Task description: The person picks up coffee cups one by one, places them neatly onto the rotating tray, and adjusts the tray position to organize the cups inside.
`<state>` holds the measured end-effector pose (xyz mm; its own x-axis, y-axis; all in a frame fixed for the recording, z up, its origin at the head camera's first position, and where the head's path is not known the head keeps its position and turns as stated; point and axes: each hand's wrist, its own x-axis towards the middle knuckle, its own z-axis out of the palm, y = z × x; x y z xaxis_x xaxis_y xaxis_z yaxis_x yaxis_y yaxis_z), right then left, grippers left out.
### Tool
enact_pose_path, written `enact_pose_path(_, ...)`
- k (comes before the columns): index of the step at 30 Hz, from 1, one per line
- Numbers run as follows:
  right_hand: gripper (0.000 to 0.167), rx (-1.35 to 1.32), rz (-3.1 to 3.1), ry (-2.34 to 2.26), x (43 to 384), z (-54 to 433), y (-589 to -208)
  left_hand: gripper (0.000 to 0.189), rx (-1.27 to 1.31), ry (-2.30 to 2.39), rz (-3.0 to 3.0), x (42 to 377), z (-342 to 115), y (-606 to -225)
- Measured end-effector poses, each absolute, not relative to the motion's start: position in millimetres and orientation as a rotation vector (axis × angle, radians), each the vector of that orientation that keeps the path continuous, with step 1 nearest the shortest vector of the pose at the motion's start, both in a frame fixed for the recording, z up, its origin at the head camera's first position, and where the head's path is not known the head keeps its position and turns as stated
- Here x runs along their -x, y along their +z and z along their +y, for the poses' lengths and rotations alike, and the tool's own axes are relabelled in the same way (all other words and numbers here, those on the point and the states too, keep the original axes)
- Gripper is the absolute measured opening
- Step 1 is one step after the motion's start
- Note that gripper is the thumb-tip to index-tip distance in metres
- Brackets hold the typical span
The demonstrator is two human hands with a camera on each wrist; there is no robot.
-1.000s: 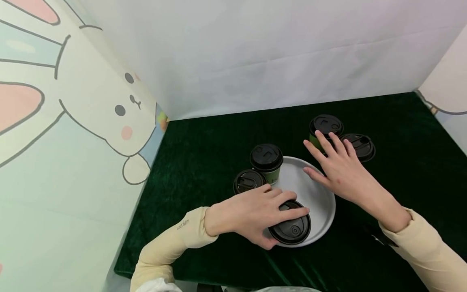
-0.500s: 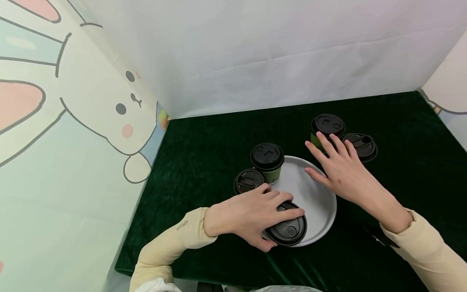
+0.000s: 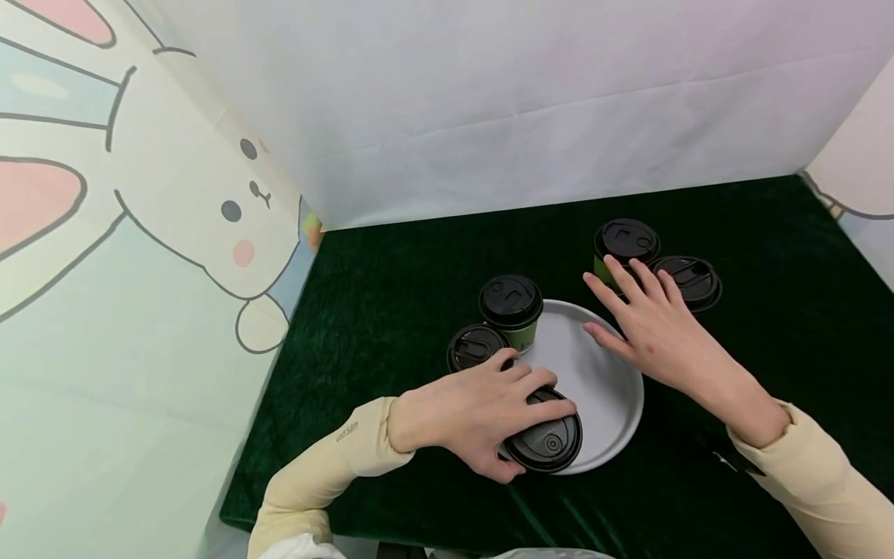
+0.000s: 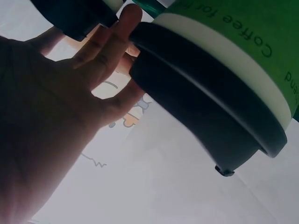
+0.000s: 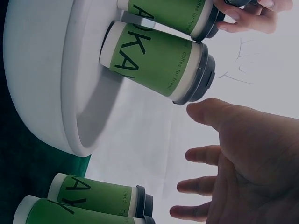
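Observation:
My left hand (image 3: 482, 415) grips a paper coffee cup by its black lid (image 3: 546, 444), at the near left of a round light-grey tray (image 3: 604, 388). Thumb and fingers lie around the lid's edge. Close by, two more black-lidded cups stand at the tray's left side: a farther cup (image 3: 511, 307) and a nearer cup (image 3: 477, 347), partly behind the fingers. Green sleeves show on a cup (image 5: 154, 60) in the right wrist view. My right hand (image 3: 653, 334) hovers over the tray's right side with fingers spread, holding nothing. Its fingers partly cover a farther cup (image 3: 627, 239).
Beyond the right hand another lidded cup (image 3: 690, 281) stands on the dark green cloth (image 3: 391, 310), off the tray. A white backdrop (image 3: 489, 132) rises behind the table. A wall with a rabbit drawing (image 3: 174, 194) stands at the left.
The left hand and the cup it grips have shifted slightly left on the tray. The right hand and the other cups have stayed nearly still.

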<state>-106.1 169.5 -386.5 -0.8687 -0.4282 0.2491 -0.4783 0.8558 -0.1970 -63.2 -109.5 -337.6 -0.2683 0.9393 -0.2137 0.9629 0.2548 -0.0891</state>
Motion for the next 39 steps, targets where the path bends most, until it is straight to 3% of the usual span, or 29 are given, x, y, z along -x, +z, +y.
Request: enact_pose_path(39,0.067,-0.818,-2.704,0.458,103.1,165.5,-387.2,0.096,-1.728,-0.318,2.353,65.5,-110.3,-328.8)
